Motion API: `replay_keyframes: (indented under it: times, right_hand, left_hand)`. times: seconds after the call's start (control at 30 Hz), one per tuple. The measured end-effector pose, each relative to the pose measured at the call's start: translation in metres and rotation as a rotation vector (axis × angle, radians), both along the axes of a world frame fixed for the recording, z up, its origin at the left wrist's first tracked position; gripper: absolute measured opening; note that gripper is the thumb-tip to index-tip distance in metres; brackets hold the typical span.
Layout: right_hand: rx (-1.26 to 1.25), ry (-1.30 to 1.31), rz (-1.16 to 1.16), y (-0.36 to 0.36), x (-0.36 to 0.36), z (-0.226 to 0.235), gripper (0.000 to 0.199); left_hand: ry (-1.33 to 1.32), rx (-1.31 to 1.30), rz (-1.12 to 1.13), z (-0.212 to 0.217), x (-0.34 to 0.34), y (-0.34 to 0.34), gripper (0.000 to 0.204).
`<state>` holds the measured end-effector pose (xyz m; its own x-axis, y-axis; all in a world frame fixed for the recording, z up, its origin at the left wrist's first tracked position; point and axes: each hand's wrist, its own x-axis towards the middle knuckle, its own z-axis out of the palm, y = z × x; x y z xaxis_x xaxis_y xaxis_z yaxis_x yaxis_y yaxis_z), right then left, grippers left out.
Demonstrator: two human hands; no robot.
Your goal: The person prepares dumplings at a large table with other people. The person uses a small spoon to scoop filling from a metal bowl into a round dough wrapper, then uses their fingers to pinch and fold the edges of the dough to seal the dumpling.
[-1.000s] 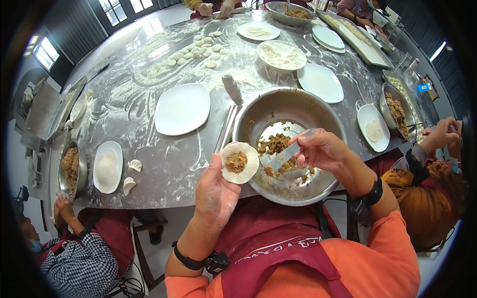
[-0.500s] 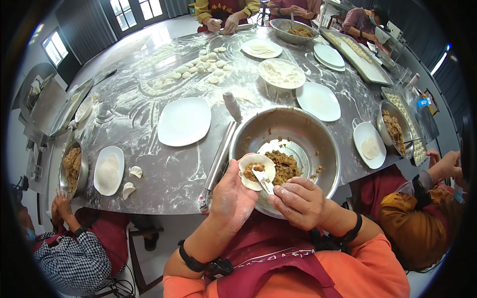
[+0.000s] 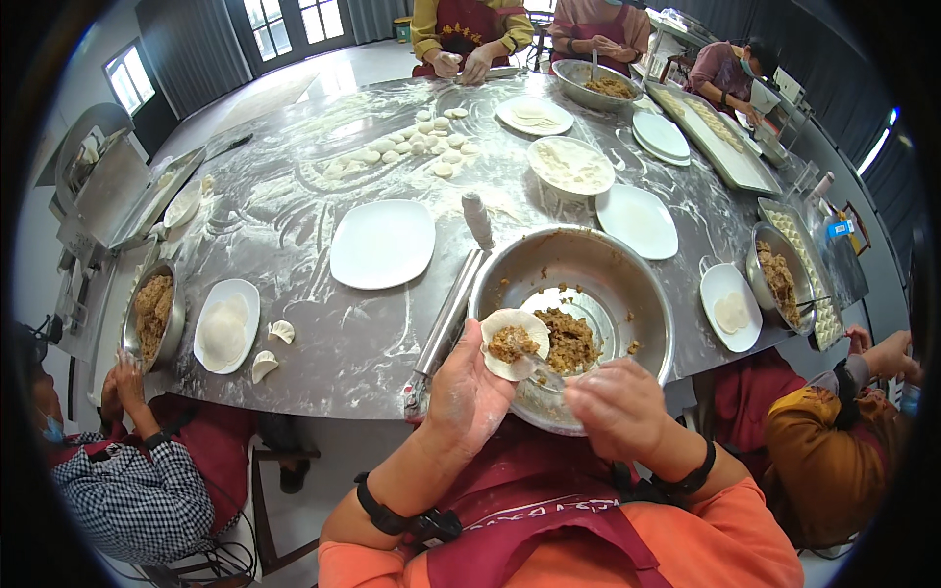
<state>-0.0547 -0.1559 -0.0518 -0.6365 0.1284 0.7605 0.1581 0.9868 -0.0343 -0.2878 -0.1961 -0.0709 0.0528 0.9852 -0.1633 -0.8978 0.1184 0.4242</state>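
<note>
My left hand (image 3: pixel 469 392) cradles a round dumpling wrapper (image 3: pixel 520 318), tilted above the near left rim of a large steel bowl (image 3: pixel 642 284). A lump of brown filling (image 3: pixel 510 343) sits on the wrapper. My right hand (image 3: pixel 619 404), smeared by motion, grips a small flat spatula (image 3: pixel 547 376), whose tip reaches the wrapper's lower right edge. More minced filling (image 3: pixel 571 341) lies heaped in the bowl, with bits stuck to its wall. Flour whitens the fingers of my left hand.
Left of the bowl are an empty white plate (image 3: pixel 382 245), a metal cylinder (image 3: pixel 446 318) and a wrapped upright handle (image 3: pixel 477 220). Two folded dumplings (image 3: pixel 265 366) lie near a wrapper plate (image 3: pixel 227 291). Dough pieces (image 3: pixel 392 147) sit farther back. Co-workers (image 3: pixel 157 470) flank me and stand opposite.
The spatula has drawn back from the middle of the wrapper to its edge as my right hand moved right. The filling on the wrapper is uncovered. The whole view has shifted slightly.
</note>
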Motion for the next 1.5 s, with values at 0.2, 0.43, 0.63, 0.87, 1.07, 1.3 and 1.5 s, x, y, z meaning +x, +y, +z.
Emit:
replay_keyframes:
  times: [0.2, 0.43, 0.63, 0.87, 1.07, 1.3, 1.5]
  right_hand:
    - [-1.429, 0.569, 0.096, -0.002, -0.002, 0.007, 0.024]
    - [-1.588, 0.578, 0.012, 0.011, 0.006, -0.011, 0.028]
    - [-1.714, 0.725, 0.135, 0.023, 0.02, -0.011, 0.026]
    - [-1.646, 0.674, 0.04, 0.04, 0.041, -0.024, 0.024]
    - [-1.744, 0.699, 0.165, 0.047, 0.058, -0.025, 0.024]
    - [-1.763, 0.684, 0.177, 0.062, 0.077, -0.025, 0.023]
    - [-1.669, 0.78, 0.081, 0.096, 0.114, -0.027, 0.016]
  left_hand:
    - [0.007, 0.033, -0.114, 0.003, 0.002, -0.014, 0.064]
    - [0.054, 0.008, -0.129, -0.005, 0.002, -0.013, 0.068]
    - [0.031, -0.022, -0.121, -0.008, 0.007, -0.005, 0.069]
    - [0.081, -0.014, -0.139, -0.011, 0.021, 0.004, 0.071]
    - [0.04, -0.018, -0.144, -0.012, 0.037, 0.017, 0.072]
    - [0.113, -0.066, -0.153, -0.008, 0.055, 0.028, 0.072]
    - [0.247, 0.021, -0.092, -0.019, 0.064, 0.037, 0.071]
